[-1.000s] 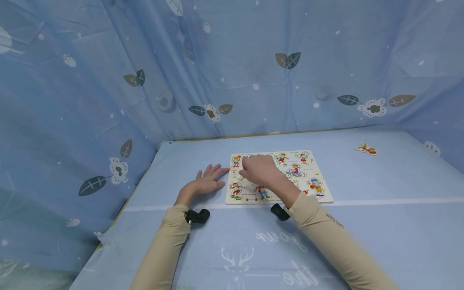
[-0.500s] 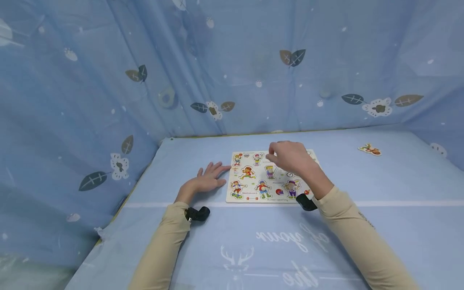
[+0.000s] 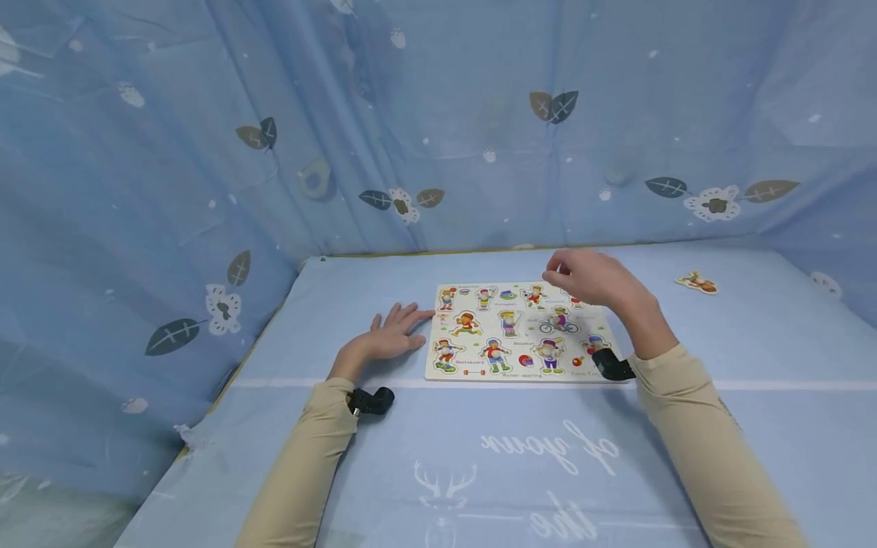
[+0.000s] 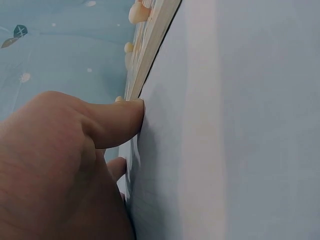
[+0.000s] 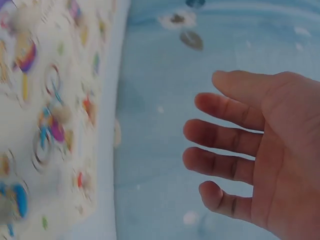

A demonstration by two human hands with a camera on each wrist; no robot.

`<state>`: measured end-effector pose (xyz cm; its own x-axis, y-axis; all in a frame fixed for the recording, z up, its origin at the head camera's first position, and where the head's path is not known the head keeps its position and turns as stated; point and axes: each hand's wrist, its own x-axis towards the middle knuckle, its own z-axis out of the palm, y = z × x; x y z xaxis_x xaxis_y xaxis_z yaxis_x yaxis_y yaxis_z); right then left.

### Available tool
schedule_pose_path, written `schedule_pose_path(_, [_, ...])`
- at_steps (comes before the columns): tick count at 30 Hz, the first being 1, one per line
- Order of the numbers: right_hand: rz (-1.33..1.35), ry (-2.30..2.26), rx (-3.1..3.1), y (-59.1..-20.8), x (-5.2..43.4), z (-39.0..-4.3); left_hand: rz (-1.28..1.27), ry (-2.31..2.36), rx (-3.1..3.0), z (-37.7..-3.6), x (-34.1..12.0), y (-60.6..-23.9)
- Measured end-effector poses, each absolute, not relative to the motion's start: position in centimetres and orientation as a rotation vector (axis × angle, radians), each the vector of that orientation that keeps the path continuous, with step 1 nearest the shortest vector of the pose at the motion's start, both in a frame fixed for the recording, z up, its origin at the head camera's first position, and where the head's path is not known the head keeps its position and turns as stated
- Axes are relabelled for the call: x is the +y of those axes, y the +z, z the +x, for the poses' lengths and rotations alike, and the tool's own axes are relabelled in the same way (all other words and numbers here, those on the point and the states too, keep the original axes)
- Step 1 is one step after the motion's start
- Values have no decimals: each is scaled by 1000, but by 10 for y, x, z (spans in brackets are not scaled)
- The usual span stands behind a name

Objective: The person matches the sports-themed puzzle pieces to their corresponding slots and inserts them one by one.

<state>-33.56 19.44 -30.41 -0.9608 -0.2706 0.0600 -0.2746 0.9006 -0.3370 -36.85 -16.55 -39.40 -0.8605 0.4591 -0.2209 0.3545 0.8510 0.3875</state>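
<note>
A pale peg puzzle board (image 3: pixel 466 304) with colourful sports figures lies flat on the table. Round knobs (image 4: pixel 138 13) stick up from it in the left wrist view. My left hand (image 3: pixel 385 341) rests on the cloth at the board's left side, fingers spread. Its thumb (image 4: pixel 122 120) touches the board's edge, and a fingertip reaches the left side further back. Above the board's far right corner hovers my right hand (image 3: pixel 599 281). In the right wrist view its fingers (image 5: pixel 220 135) are loosely bent, with nothing between them and the thumb.
One loose puzzle piece (image 3: pixel 697 282) lies on the table to the right, beyond the board. Blue printed cloth (image 3: pixel 521 472) covers the table. A patterned blue curtain (image 3: pixel 452 137) hangs behind and along the left side. Black wrist cameras (image 3: pixel 372 401) sit on both wrists.
My right hand has moved from over the board's left part to its far right corner, rising off it and uncovering the figures. The left hand stays in place.
</note>
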Motion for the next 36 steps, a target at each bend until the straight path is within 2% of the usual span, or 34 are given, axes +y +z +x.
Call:
schedule_pose_path(13, [126, 759, -2838, -282, 284, -333, 625, 514, 2714, -372, -171, -391])
schedule_pose_path(23, [37, 809, -2793, -293, 327, -325, 620, 510, 2695, -369, -164, -391])
schedule_pose_path(36, [-81, 858, -2776, -326, 361, -340, 616, 481, 2703, -370, -165, -395])
